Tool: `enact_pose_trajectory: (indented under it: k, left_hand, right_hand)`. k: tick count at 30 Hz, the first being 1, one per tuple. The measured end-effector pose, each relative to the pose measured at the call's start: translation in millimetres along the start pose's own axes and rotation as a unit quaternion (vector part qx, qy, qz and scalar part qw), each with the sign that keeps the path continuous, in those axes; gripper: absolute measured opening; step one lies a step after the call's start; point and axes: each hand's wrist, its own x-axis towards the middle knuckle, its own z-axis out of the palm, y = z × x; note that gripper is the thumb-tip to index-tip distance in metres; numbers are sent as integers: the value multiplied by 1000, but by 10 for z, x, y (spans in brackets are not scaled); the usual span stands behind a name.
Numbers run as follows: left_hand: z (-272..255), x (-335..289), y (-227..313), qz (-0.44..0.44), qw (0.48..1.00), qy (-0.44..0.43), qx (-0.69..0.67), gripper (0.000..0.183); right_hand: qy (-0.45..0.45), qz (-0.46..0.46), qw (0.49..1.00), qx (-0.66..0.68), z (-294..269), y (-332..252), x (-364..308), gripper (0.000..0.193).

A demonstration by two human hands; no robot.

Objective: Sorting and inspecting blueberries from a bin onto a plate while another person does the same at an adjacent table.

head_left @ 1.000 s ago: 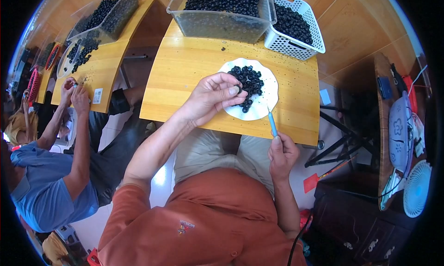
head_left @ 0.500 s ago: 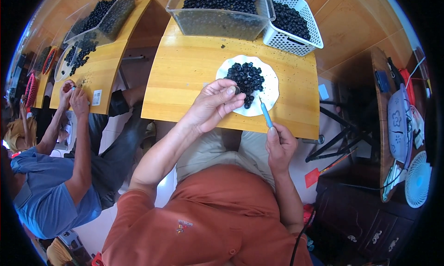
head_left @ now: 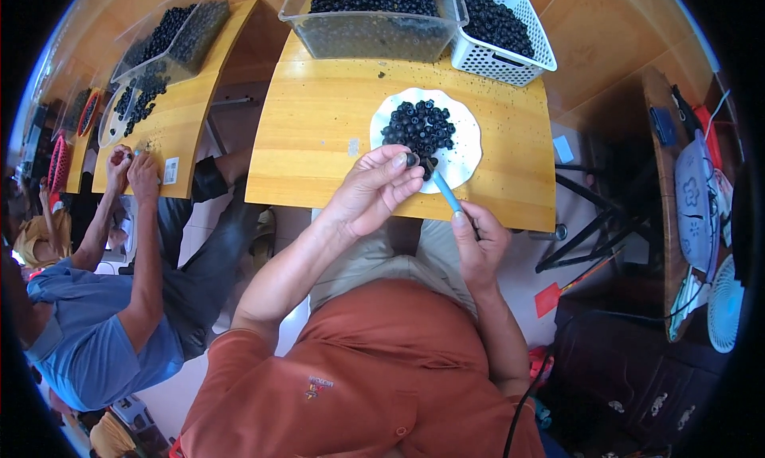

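Between the thumb and fingers of my left hand is a dark round bead, pinched over the near edge of the plate. My right hand grips a slim blue pen-like tool. Its tip points up and left, close to the pinched bead; whether they touch I cannot tell. Under and behind my left fingers, the white wavy-rimmed plate bears a heap of similar dark beads.
At the back of the wooden table stand a clear bin and a white perforated basket, both full of dark beads. A co-worker in blue works at a table on the left. A black cable runs beside my right arm.
My right hand has brought the tool's tip up and left to the bead in my left hand. The left hand keeps its pinch, and the view has shifted slightly.
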Motion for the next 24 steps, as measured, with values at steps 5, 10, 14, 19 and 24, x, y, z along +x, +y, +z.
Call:
enact_pose_trajectory:
  k: [5, 10, 14, 19, 24]
  left_hand:
    - [12, -24, -68, -1, 1000, -20, -14, 17]
    - [106, -60, -124, 3, 1000, -3, -6, 14]
    - [121, -79, -172, 5, 1000, 10, -4, 14]
    - [183, -86, -239, 21, 999, 27, 10, 12]
    - [158, -85, -296, 27, 1000, -1, 14, 17]
  right_hand:
    - [-8, -32, 998, -44, 23, -13, -2, 24]
    - [-11, -55, 997, -53, 15, -24, 9, 25]
    - [-8, -71, 995, -66, -23, 0, 12, 24]
    - [-8, -83, 994, -65, -81, 55, 20, 23]
    - [-3, -147, 986, -82, -141, 38, 64, 20]
